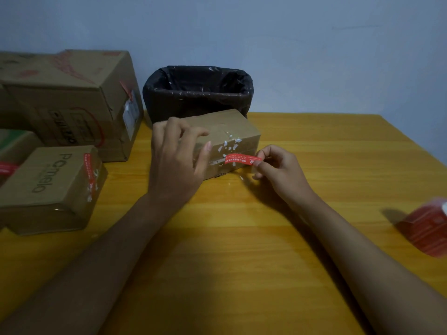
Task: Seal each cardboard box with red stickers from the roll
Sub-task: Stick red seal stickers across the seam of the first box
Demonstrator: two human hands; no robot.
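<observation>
Red sticker [239, 159] lies partly on the near face of our small cardboard box [225, 139] in mid-surface, its free end pinched by our right hand [275, 170] to keep it taut; our left hand [176, 153] steadies the box, fingers relaxed (roll [428, 228] parked far right).

Yellow wooden table [242, 250] bears cardboard boxes [48, 189], a black-lined bin [198, 93] and a red sticker roll [428, 228]
</observation>
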